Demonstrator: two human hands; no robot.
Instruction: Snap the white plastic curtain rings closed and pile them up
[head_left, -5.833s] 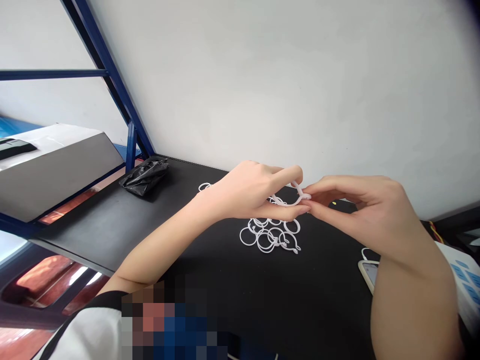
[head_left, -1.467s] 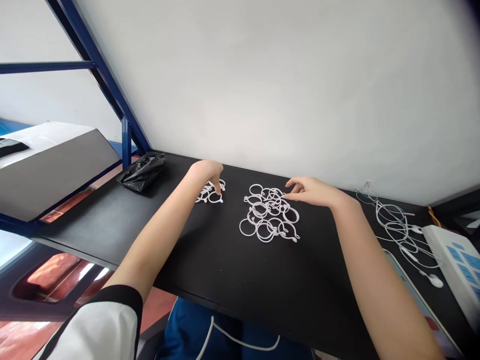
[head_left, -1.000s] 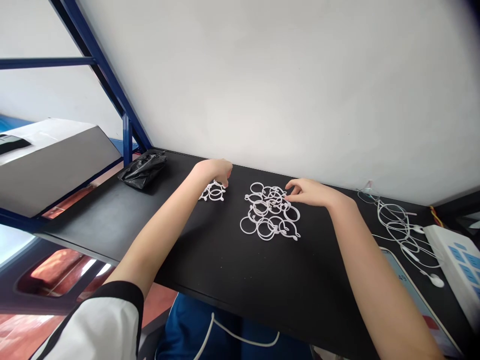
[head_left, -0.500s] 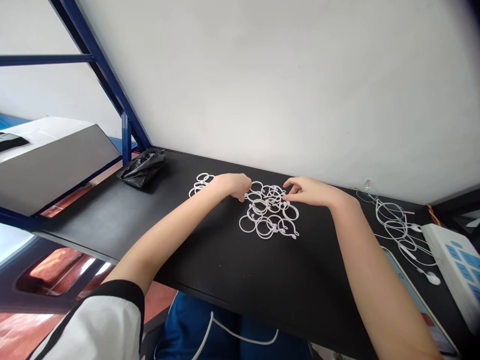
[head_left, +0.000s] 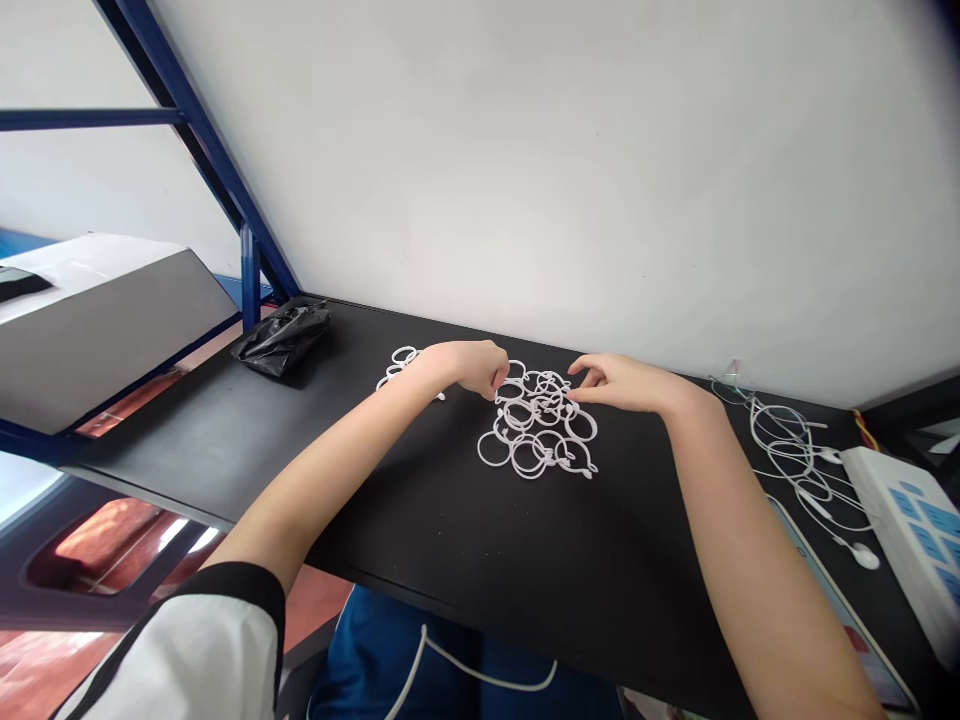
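Note:
A loose pile of several white plastic rings (head_left: 538, 430) lies on the black table (head_left: 420, 520). A smaller group of white rings (head_left: 400, 364) sits to its left, partly hidden by my forearm. My left hand (head_left: 471, 365) has its fingers curled and pinched at the pile's left edge; what they pinch is too small to make out. My right hand (head_left: 622, 382) rests at the pile's far right edge, fingers loosely apart and pointing left, touching the rings.
A crumpled black bag (head_left: 283, 336) lies at the table's far left. White earphone cables (head_left: 799, 450), a phone (head_left: 832, 590) and a white power strip (head_left: 904, 520) occupy the right side. A blue metal frame (head_left: 225, 200) and a white wall stand behind.
My left hand moved right from the small ring group to the left edge of the big pile. My right hand stayed at the pile's far right edge.

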